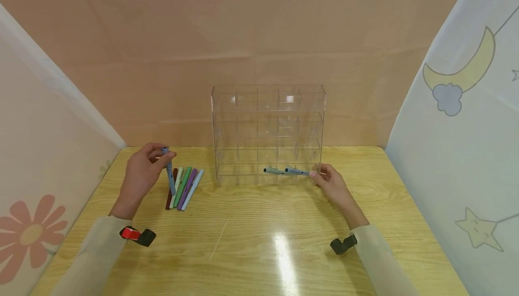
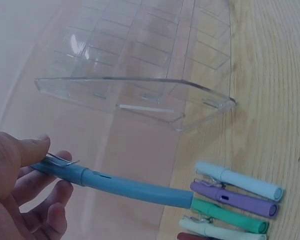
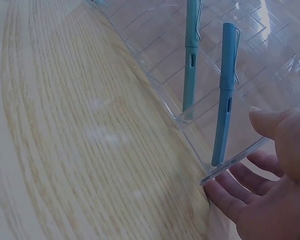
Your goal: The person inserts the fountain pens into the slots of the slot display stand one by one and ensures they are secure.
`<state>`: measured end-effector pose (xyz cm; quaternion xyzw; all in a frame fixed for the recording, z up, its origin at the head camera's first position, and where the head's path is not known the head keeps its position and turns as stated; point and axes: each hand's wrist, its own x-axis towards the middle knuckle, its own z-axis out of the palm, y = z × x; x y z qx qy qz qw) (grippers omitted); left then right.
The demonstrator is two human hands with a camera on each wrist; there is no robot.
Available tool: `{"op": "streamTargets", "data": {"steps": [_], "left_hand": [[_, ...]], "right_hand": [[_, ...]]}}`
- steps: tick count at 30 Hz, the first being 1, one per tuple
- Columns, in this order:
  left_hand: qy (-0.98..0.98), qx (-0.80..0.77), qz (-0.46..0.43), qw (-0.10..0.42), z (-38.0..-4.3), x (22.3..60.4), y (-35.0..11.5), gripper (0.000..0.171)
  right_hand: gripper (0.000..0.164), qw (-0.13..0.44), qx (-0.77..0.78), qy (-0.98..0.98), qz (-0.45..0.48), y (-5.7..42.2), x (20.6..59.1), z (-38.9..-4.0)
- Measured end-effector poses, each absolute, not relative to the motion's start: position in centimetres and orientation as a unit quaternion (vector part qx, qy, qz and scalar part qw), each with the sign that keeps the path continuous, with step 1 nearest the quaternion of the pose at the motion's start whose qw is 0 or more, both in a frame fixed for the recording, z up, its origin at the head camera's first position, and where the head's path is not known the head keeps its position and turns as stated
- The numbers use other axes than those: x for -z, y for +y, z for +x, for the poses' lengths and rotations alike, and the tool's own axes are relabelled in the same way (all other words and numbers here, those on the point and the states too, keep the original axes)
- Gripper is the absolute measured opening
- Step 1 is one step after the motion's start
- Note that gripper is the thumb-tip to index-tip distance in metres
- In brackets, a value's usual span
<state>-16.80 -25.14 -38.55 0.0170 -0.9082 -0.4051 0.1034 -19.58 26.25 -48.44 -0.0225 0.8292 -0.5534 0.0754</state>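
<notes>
2 pens (image 3: pixel 226 95) in clear rack (image 1: pixel 267 149), btm row — L fingers (image 2: pixel 52 200) tight on blue pen (image 2: pixel 135 190), R fingers (image 3: pixel 225 196) round rack edge.

Left hand (image 1: pixel 142 170) raised, fingers (image 2: pixel 62 192) pinching, right hand (image 1: pixel 335 187) extended, thumb (image 3: pixel 277 125) apart from fingers, forearms (image 1: pixel 95 253) sleeved

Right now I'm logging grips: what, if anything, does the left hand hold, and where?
The left hand holds a blue pen by its clip end.
</notes>
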Motion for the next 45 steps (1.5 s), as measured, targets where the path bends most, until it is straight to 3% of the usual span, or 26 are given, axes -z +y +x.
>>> {"op": "streamTargets", "data": {"steps": [19,45], "left_hand": [[-0.878,0.472,0.019,0.074,-17.0,37.5,-23.3,0.050],[-0.873,0.485,-0.038,0.047,-16.6,37.7,-20.3,0.038]], "right_hand": [[0.065,0.072,0.559,0.825,-0.034,26.2,48.6,-19.7],[0.065,0.070,0.557,0.827,-0.035,26.3,48.6,-19.6]]}}
